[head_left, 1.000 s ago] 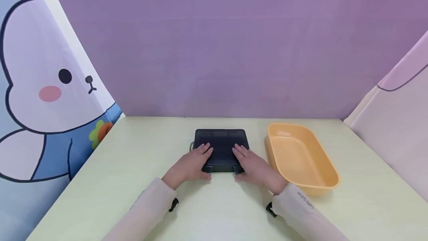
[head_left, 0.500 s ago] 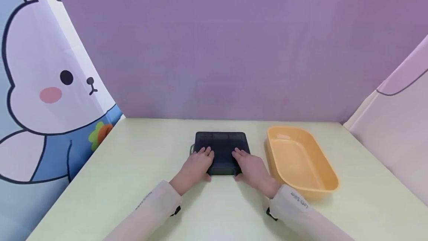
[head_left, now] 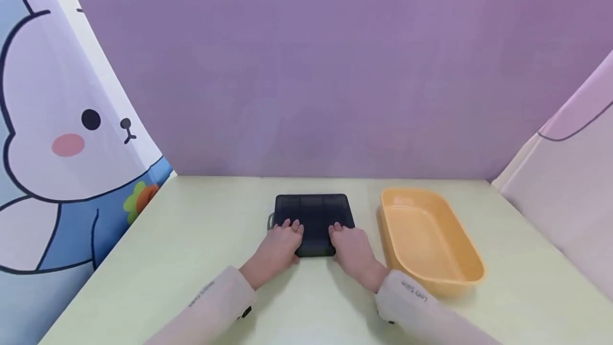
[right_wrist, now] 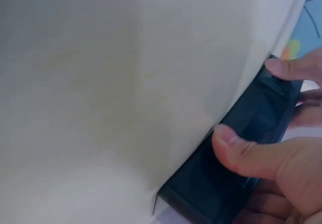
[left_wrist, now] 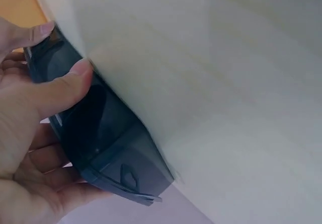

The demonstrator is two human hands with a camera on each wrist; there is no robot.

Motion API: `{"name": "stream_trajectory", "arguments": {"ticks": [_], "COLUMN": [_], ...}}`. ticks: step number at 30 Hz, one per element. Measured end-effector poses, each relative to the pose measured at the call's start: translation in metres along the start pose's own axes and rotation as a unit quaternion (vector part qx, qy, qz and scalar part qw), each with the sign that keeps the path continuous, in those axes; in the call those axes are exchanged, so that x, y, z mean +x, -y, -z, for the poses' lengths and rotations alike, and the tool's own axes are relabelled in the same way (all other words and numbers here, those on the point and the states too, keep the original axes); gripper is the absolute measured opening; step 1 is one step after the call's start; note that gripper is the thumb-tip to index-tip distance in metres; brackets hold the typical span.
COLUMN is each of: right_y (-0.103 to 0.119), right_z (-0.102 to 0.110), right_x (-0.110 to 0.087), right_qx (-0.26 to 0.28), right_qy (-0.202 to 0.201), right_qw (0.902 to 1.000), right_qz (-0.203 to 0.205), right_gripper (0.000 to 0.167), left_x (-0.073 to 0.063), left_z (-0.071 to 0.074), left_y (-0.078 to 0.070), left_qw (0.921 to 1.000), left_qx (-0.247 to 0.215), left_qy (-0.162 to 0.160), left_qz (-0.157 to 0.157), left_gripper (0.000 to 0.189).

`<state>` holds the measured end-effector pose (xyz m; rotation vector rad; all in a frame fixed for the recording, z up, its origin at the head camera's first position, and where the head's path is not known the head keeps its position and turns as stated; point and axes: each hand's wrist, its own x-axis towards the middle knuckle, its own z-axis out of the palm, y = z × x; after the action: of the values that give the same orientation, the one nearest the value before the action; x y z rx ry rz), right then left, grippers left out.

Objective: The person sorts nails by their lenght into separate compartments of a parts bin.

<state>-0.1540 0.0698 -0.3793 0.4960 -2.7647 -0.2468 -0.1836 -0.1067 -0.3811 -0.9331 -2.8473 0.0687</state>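
Note:
A flat dark plastic case (head_left: 317, 217) lies closed on the table, its lid partly see-through. A small loop (head_left: 270, 221) sticks out at its left side. My left hand (head_left: 280, 244) grips the front left part, fingers bent over the lid. In the left wrist view the left thumb (left_wrist: 65, 88) presses on the front face. My right hand (head_left: 354, 252) grips the front right part the same way, its thumb (right_wrist: 246, 153) on the front face in the right wrist view. The hands hide the case's front corners.
A yellow plastic basin (head_left: 431, 238) stands right of the case, close to my right forearm. The pale table (head_left: 215, 212) ends at a purple backdrop (head_left: 306, 68). A curtain with a cartoon print (head_left: 62, 121) hangs at the left.
The fingers of both hands have bent more over the lid and both wrists have risen. Latch tabs that showed at the front edge are now covered. The head view has tilted up slightly.

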Motion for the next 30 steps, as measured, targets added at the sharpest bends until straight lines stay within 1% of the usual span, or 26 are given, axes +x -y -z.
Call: {"name": "stream_trajectory", "arguments": {"ticks": [3,7,12,15,18,20,23,25,27,30], "right_y": [-0.004,-0.007,-0.007,-0.009,-0.013,-0.016,-0.026,-0.034,-0.044,-0.060], "right_z": [0.002,0.004,0.008,0.011,0.014,0.018,0.028,0.037,0.045,0.055], "right_x": [0.005,0.011,0.013,0.014,0.017,0.019,0.024,0.027,0.030,0.036], "right_qx": [0.009,0.016,0.017,0.017,0.045,0.085,0.142,0.160,0.162,0.158], "right_qy": [-0.011,0.000,0.023,0.032,0.046,0.071,0.108,0.120,0.120,0.111], "right_qw": [0.9999,0.9998,0.9996,0.9993,0.9979,0.9939,0.9834,0.9789,0.9782,0.9792], "right_qz": [0.007,0.011,0.003,0.003,0.002,-0.005,-0.029,-0.042,-0.049,-0.060], "right_gripper": [0.044,0.044,0.045,0.042,0.036,0.038,0.052,0.062,0.068,0.073], "left_x": [0.002,0.003,0.005,0.007,0.008,0.008,0.010,0.011,0.014,0.018], "left_z": [0.004,0.008,0.008,0.007,0.009,0.013,0.021,0.029,0.039,0.053], "left_y": [0.003,0.007,0.013,0.016,0.020,0.025,0.036,0.044,0.053,0.065], "left_qw": [0.9999,0.9993,0.9993,0.9992,0.9971,0.9938,0.9890,0.9878,0.9886,0.9907], "left_qx": [-0.015,-0.034,-0.036,-0.039,-0.073,-0.109,-0.148,-0.154,-0.144,-0.118], "left_qy": [0.003,0.015,0.008,0.007,0.015,0.021,0.002,-0.018,-0.040,-0.050], "left_qz": [0.003,0.005,-0.003,-0.012,-0.015,-0.009,-0.005,0.006,0.018,0.045], "left_gripper": [0.065,0.066,0.068,0.068,0.067,0.066,0.066,0.068,0.069,0.074]}}
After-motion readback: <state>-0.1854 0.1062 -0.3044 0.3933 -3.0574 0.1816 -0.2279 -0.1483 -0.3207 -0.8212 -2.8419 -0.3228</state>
